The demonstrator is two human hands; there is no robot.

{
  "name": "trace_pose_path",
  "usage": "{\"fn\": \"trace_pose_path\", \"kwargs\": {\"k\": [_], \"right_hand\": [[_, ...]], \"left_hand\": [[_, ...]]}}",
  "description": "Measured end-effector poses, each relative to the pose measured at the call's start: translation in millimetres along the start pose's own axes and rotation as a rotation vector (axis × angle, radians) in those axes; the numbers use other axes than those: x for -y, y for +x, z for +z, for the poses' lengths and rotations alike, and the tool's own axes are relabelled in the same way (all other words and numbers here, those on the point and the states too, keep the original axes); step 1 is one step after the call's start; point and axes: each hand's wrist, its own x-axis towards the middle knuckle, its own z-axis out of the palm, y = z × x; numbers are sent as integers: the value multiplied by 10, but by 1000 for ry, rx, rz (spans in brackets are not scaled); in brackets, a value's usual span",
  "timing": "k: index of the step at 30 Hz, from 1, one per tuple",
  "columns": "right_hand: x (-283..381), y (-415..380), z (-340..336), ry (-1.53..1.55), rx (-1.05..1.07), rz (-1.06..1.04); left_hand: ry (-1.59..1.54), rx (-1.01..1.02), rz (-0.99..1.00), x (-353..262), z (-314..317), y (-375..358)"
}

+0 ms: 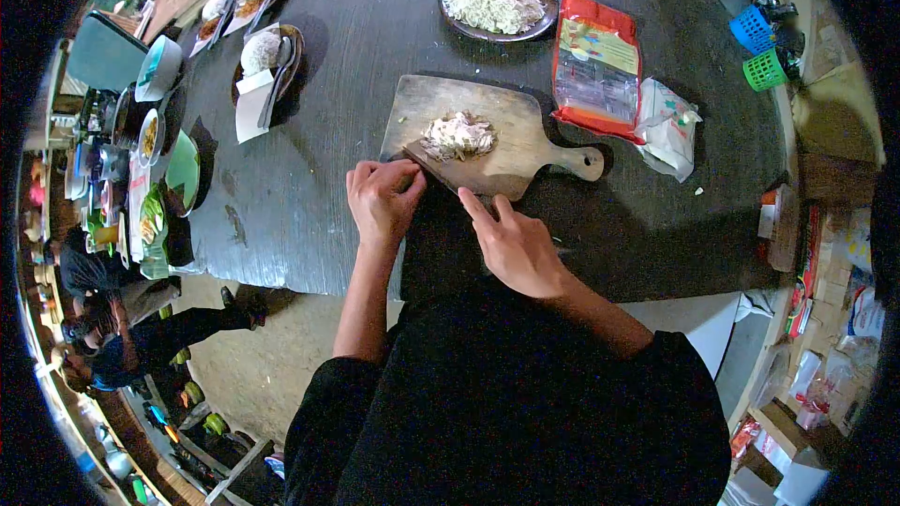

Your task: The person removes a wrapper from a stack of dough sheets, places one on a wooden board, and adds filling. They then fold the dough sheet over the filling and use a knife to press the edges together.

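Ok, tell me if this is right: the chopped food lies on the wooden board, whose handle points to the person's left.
The side is wrong: the handle points to the person's right, as the head view shows. The chopped food does lie on the wooden board.

I'm standing in what looks like a kitchen: on the dark table (337, 47), a cutting board (522, 122) bears chopped food (459, 136), a plate (497, 38) holds pale shreds (492, 0), and white mounds (261, 52) (rice, apparently) sit dished up.
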Motion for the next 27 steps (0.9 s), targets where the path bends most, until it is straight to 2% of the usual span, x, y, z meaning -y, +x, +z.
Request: {"fn": "trace_pose_path", "kwargs": {"k": [9,11,16,18,27], "right_hand": [[-62,43,-43,41,-117,24],[-93,25,-112,60,-132,-27],[-92,-15,-240,65,-88,-51],[-80,-8,-296,51,-60,-53],[-86,149,-292,-31,-16,-46]], "left_hand": [[-14,-4,-9,20,26,-26],[-4,19,-11,35,20,-28],[45,88,-30,32,-6,-6],[6,1,-14,49,24,-12],[-4,-5,-16,58,29,-22]]}}
